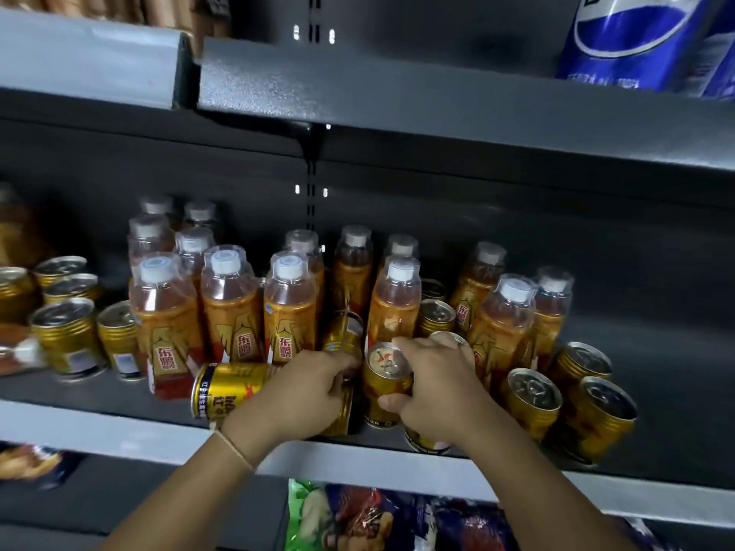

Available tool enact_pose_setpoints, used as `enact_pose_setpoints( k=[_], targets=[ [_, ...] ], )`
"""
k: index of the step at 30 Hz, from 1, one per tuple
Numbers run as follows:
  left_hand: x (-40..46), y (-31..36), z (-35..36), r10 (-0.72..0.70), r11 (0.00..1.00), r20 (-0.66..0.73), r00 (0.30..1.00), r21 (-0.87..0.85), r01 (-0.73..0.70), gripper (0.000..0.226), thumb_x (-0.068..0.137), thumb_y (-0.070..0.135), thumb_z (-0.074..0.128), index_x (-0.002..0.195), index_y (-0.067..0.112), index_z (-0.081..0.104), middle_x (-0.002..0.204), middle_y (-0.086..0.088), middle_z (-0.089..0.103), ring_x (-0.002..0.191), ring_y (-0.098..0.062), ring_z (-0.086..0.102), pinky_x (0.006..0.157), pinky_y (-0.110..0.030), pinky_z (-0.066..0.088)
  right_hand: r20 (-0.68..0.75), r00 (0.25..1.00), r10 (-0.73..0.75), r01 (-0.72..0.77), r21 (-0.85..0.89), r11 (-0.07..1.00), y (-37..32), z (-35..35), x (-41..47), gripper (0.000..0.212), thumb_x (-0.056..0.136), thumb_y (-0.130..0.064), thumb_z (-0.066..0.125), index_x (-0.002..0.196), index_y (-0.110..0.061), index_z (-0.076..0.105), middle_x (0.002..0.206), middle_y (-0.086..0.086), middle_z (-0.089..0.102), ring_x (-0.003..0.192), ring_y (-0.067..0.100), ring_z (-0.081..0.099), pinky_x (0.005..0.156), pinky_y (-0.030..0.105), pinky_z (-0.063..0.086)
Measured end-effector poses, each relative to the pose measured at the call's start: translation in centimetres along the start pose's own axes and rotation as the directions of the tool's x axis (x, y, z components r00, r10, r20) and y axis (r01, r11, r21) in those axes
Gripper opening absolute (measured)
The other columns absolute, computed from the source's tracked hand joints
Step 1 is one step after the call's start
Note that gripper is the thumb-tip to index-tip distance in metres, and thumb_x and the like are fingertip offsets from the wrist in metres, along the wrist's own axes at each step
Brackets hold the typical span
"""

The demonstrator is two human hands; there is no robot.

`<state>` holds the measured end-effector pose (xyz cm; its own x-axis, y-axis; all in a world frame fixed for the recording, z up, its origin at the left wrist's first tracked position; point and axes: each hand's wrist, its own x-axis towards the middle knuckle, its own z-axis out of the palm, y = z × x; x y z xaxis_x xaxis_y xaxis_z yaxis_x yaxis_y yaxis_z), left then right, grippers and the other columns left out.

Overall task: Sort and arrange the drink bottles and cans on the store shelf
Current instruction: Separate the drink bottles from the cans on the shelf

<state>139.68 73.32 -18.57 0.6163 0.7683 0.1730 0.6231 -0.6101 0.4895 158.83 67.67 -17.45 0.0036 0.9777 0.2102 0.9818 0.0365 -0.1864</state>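
Left hand (308, 391): fingers curled around a gold can (343, 407) at the front of the middle shelf (119, 431), most of that can hidden under the hand.
Right hand (433, 385): thumb and fingers clasp an upright gold can (386, 381), thumb on its side, fingers over the far rim.
Toppled can (228, 395): lies on its side just left of the left hand.
Bottles (232, 304): amber, clear-capped, upright in rows behind both hands.
Standing cans (533, 403): clustered at right; more at left (67, 336).
Upper shelf: blue soda pack (632, 37).
Lower shelf: snack bags (358, 518).
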Motion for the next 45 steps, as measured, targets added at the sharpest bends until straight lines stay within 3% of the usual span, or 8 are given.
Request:
enact_pose_setpoints(
  k=[5,8,13,20,24,28,40,45],
  targets=[
    [0.6,1.0,-0.1,0.012,0.998,-0.061,0.998,0.057,-0.009,0.036,0.086,0.002,0.049,0.113,0.019,0.066,0.102,-0.002,0.069,0.093,-0.020,0.063,0.073,-0.027,0.049,-0.022,0.999,-0.045,0.047,0.124,0.991,0.5,-1.6,-0.5,0.074,0.084,-0.058,0.065,0.148,-0.031,0.042,0.144,-0.008,0.048,0.137,0.021,0.032,0.114,0.042,0.022],
    [1.2,2.3,-0.7,0.059,0.998,-0.214,0.975,0.023,-0.055,0.039,0.087,0.001,0.053,0.118,0.020,0.069,0.111,0.005,0.069,0.102,-0.012,0.062,0.085,-0.021,0.051,-0.249,0.968,0.034,0.045,0.305,0.951,1.9,-3.8,-1.1,0.052,0.088,-0.045,0.070,0.135,-0.028,0.060,0.132,-0.009,0.061,0.123,0.009,0.049,0.102,0.028,0.041],
    [3.1,5.9,-0.5,0.075,0.955,-0.333,0.940,-0.247,-0.164,0.036,0.091,0.002,0.057,0.116,0.025,0.068,0.106,0.022,0.065,0.101,0.010,0.059,0.085,-0.002,0.044,-0.605,0.726,0.328,-0.017,0.460,0.888,5.2,-6.2,-1.8,0.033,0.084,-0.017,0.075,0.116,-0.014,0.070,0.106,-0.003,0.060,0.096,0.024,0.065,0.085,0.045,0.057],
    [6.9,9.7,2.1,0.149,0.976,-0.167,0.975,-0.136,-0.173,0.049,0.094,0.016,0.056,0.141,0.024,0.048,0.138,0.006,0.055,0.126,-0.010,0.051,0.106,-0.027,0.045,-0.499,0.741,0.448,-0.186,0.490,0.852,8.0,-5.8,-0.4,0.064,0.083,-0.030,0.077,0.138,-0.010,0.053,0.129,0.013,0.057,0.116,0.028,0.058,0.097,0.041,0.051],
    [7.7,10.0,3.1,0.195,0.981,-0.158,0.968,0.021,-0.194,0.056,0.091,0.023,0.058,0.145,0.019,0.043,0.144,-0.001,0.049,0.133,-0.016,0.044,0.104,-0.018,0.031,-0.484,0.762,0.429,-0.241,0.403,0.883,8.5,-4.9,0.2,0.067,0.078,-0.044,0.078,0.132,-0.010,0.058,0.123,0.013,0.062,0.120,0.029,0.054,0.094,0.041,0.051],
    [7.8,10.0,3.2,0.209,0.977,-0.149,0.966,0.065,-0.202,0.048,0.088,0.019,0.062,0.135,0.012,0.054,0.132,-0.007,0.057,0.121,-0.020,0.053,0.096,-0.018,0.038,-0.416,0.792,0.447,-0.284,0.398,0.872,8.9,-4.3,0.5,0.074,0.075,-0.053,0.078,0.134,-0.017,0.052,0.122,0.009,0.061,0.113,0.028,0.058,0.089,0.041,0.054],
    [8.1,10.0,3.6,0.188,0.982,-0.148,0.971,0.031,-0.186,0.066,0.081,0.040,0.075,0.138,0.017,0.051,0.136,0.000,0.053,0.124,-0.014,0.049,0.096,-0.016,0.035,-0.432,0.796,0.424,-0.178,0.502,0.846,8.9,-5.3,0.6,0.063,0.071,-0.043,0.083,0.127,-0.026,0.059,0.112,-0.002,0.066,0.106,0.022,0.062,0.089,0.042,0.054],
    [8.2,10.5,3.3,0.170,0.979,-0.177,0.970,-0.080,-0.186,0.078,0.079,0.049,0.075,0.144,0.020,0.043,0.139,0.004,0.052,0.126,-0.009,0.047,0.091,-0.006,0.031,-0.582,0.730,0.358,-0.028,0.498,0.867,7.3,-8.4,-0.1,0.048,0.068,-0.039,0.082,0.108,-0.021,0.063,0.100,-0.005,0.055,0.089,0.017,0.060,0.076,0.030,0.049]
  ],
)
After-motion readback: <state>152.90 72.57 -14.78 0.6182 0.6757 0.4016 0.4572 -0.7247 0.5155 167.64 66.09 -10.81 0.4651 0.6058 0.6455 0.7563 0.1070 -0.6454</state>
